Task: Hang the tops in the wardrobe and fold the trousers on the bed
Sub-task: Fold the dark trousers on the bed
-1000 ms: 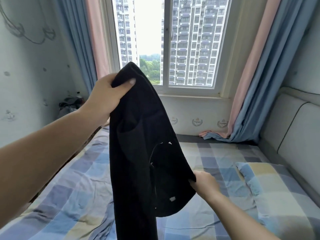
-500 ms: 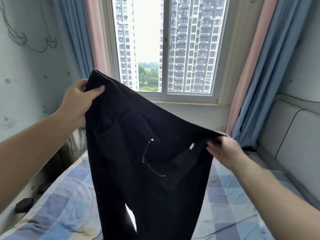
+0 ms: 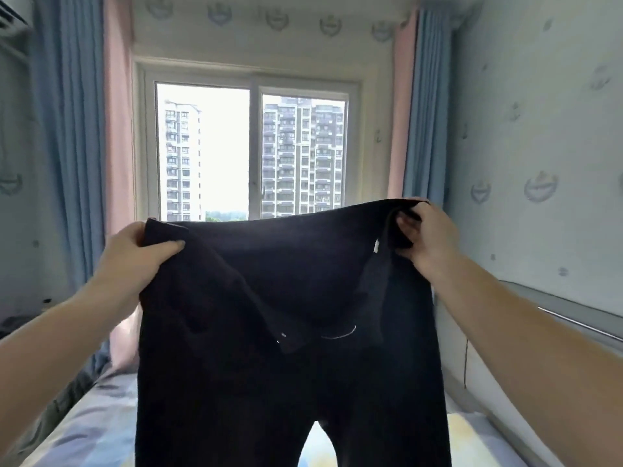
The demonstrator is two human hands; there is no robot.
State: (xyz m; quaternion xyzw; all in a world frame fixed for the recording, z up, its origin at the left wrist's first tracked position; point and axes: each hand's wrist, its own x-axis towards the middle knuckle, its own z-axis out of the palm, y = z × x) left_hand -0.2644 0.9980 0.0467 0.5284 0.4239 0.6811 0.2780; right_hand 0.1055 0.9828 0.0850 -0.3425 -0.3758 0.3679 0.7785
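While the left hand (image 3: 135, 254) pinched one end of the waistband, thumb in front, the right hand (image 3: 426, 237) curled its fingers (image 3: 406, 227) over the other end. Between them the trousers (image 3: 286, 332) hung spread, waistband roughly level, long axis straight down, legs dropping toward the bed (image 3: 84, 429) below. Both hands sat equally near, so laying the trousers flat probably meant lowering them together.
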